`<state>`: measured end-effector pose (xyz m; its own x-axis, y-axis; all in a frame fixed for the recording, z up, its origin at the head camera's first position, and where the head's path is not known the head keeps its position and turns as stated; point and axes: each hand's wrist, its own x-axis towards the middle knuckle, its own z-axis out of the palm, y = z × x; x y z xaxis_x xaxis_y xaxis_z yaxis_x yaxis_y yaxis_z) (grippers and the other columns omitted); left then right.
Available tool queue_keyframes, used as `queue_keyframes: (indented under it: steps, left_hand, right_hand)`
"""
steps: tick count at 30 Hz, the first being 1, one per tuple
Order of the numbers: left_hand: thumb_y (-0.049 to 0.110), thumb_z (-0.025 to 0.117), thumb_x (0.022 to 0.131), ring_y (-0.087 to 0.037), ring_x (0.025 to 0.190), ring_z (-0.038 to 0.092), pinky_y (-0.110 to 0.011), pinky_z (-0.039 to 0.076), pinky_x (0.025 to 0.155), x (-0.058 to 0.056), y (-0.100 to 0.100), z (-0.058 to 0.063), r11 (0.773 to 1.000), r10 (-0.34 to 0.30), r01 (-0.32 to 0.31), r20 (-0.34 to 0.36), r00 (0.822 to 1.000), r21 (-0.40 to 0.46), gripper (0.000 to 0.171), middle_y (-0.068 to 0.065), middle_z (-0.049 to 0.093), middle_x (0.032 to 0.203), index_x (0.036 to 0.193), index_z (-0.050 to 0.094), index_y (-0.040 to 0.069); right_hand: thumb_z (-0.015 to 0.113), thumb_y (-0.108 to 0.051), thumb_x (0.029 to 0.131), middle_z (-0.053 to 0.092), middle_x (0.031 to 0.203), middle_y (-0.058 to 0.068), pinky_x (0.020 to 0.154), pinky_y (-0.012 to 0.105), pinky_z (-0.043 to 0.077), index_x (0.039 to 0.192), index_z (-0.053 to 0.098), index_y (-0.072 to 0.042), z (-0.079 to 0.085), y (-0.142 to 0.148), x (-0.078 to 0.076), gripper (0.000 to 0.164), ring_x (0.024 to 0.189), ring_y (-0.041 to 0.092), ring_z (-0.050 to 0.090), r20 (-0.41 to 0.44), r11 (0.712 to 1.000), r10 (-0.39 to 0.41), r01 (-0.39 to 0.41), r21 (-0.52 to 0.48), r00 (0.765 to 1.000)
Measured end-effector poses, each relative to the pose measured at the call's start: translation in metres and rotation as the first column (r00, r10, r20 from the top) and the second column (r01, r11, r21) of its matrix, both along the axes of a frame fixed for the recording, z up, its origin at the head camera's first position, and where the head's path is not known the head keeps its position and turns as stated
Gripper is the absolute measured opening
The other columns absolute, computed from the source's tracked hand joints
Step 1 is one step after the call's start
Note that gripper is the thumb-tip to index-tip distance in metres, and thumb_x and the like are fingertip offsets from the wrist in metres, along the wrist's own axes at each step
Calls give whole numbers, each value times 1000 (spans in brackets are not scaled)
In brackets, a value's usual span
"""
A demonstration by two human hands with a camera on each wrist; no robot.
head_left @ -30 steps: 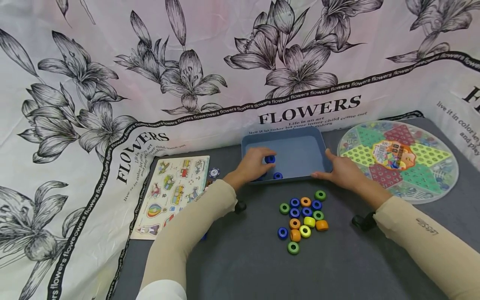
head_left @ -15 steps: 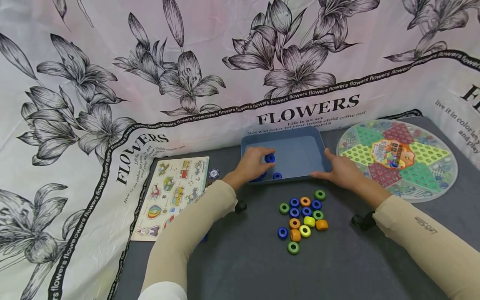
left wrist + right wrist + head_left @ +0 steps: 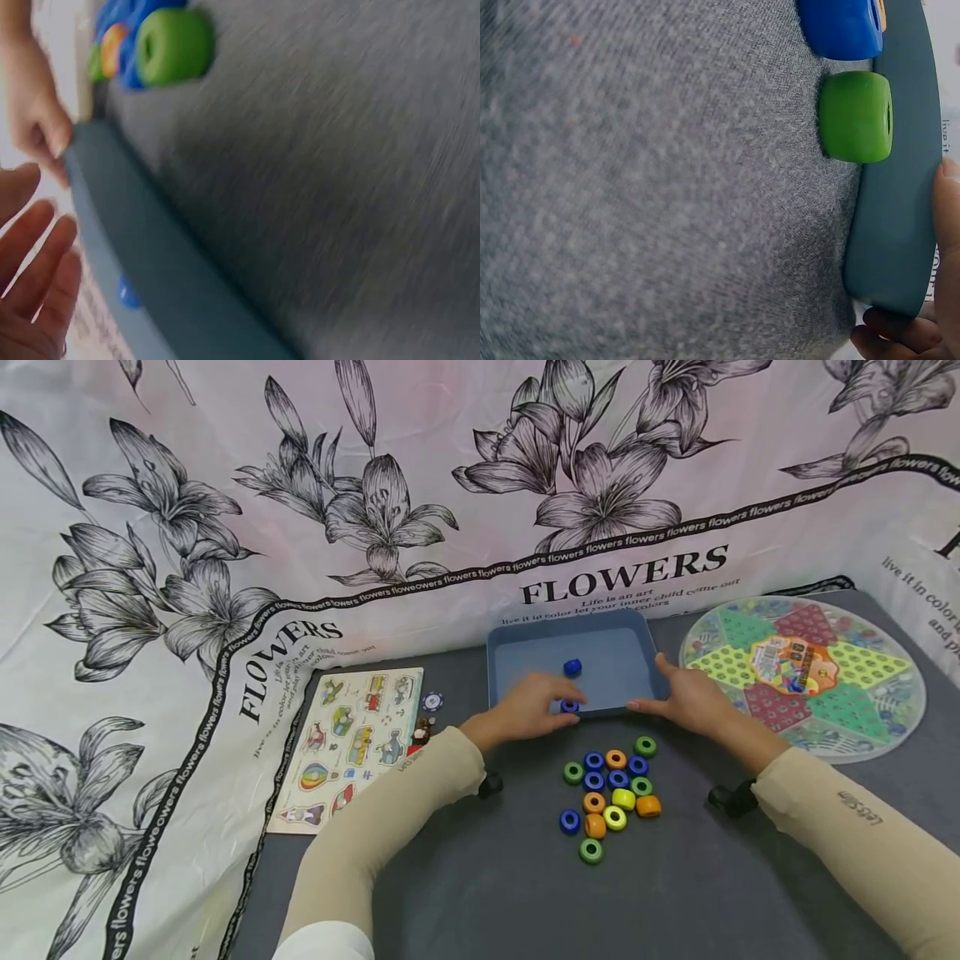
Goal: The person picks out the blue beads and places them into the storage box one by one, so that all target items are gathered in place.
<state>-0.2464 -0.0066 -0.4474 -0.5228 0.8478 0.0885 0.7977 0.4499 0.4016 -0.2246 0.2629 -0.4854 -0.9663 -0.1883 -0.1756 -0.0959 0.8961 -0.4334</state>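
A shallow blue-grey tray (image 3: 615, 668) stands at the back of the table, against the cloth. Inside it lies a blue bead (image 3: 572, 667); a second blue bead (image 3: 570, 705) is by my left fingertips at the near wall. My left hand (image 3: 528, 706) reaches over the tray's near wall; in the left wrist view its fingers (image 3: 45, 262) are spread and loosely bent, with nothing seen between them. My right hand (image 3: 693, 697) grips the tray's near right corner, thumb on the rim and fingers around the corner in the right wrist view. Anything behind my left hand is hidden.
Several blue, green, orange and yellow beads (image 3: 615, 797) lie grouped on the dark tabletop in front of the tray. A round star-patterned game board (image 3: 806, 677) is at right. A picture puzzle board (image 3: 341, 747) and a poker chip (image 3: 432, 702) are at left. Patterned cloth hangs behind.
The blue bead that my left hand pinched now lies in the tray. That hand has moved right and nearer, towards the bead at the near wall. My right hand keeps its grip.
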Motion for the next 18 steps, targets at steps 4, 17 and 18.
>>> queue_keyframes:
  steps: [4, 17, 18]
  left_hand:
    - [33, 63, 88, -8, 101, 62, -19, 48, 87, 14, 15, -9, 979, -107, 122, 97, 989, -165, 31, 2, 67, 112, 114, 68, 15]
    - [10, 64, 85, -3, 113, 54, -16, 42, 97, 28, 43, -24, 911, -126, 202, 223, 967, -359, 48, 9, 59, 126, 130, 56, 23]
    - [10, 65, 84, -3, 116, 53, -17, 41, 99, 29, 44, -25, 909, -121, 197, 220, 968, -367, 51, 10, 58, 127, 131, 54, 24]
  right_hand:
    - [54, -72, 75, 52, 58, 11, 47, 29, 34, 145, 12, 9, 0, 1, 0, 115, 51, 17, 49, 7, 1000, 2, -2, -7, 1000]
    - [56, -68, 77, 49, 54, 9, 44, 28, 31, 145, 13, 9, -3, 3, 2, 111, 46, 16, 42, -22, 1000, 2, -3, -21, 1000]
    - [56, -68, 77, 49, 54, 8, 45, 27, 32, 145, 14, 9, -3, 3, 2, 111, 46, 16, 43, -25, 1000, 4, -5, -20, 1000]
